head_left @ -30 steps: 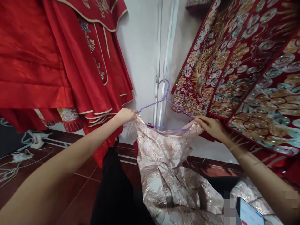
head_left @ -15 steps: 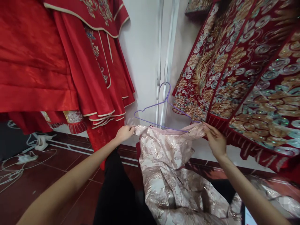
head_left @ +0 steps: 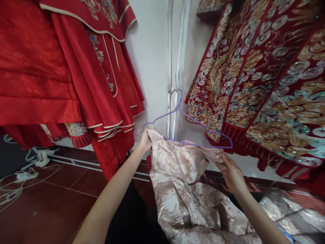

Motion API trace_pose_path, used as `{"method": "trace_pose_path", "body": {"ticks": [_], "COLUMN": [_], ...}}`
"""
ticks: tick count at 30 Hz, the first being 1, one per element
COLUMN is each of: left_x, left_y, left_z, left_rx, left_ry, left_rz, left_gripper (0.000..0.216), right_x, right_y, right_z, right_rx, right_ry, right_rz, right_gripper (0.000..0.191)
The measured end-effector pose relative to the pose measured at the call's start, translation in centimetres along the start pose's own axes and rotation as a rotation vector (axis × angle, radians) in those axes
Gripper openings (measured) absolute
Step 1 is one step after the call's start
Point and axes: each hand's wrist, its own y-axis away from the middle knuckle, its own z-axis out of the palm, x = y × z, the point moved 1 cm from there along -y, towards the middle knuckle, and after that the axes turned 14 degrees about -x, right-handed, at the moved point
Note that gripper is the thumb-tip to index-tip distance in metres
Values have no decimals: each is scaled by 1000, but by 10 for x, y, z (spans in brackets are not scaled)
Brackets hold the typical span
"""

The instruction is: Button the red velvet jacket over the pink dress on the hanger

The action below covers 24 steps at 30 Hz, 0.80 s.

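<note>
Pink brocade dress [head_left: 182, 189] mid-hanging: left hand [head_left: 145, 140] pinches one shoulder onto the purple hanger [head_left: 188, 132], right hand [head_left: 232, 173] grips the other, which looks to need lifting over the free end.

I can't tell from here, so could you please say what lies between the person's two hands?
In the head view, pink brocade dress and purple hanger span between them.

Below you, a dark red tiled floor [head_left: 63, 200] carries tangled white cables [head_left: 15, 183] at left and the pink brocade dress's [head_left: 188, 210] trailing folds.
</note>
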Motion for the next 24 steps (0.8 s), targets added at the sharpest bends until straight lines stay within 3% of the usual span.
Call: {"method": "trace_pose_path", "body": {"ticks": [3,8,17,21,24], "left_x": [-1,-1,-2,-8,-15], "left_y": [-7,-10,-6,-4,0], "left_z": [-5,-12,-12,-9,-6], "left_rx": [33,125,89,118,110], "left_ry": [-25,-100,-116,-61,-4], "left_rz": [-15,87,104,120,77], "left_gripper": [15,21,20,22,24], "right_x": [-7,-28,-58,-77,-95], "right_y": [8,6,-8,-28,-45], "right_z": [1,1,15,32,59], "right_rx": [-36,-8,-3,23,-79], "right_ry": [-64,-110,-24,210,568], "right_rz": [-17,-102,-130,-229,-370], "right_gripper": [28,26,28,27,24]}}
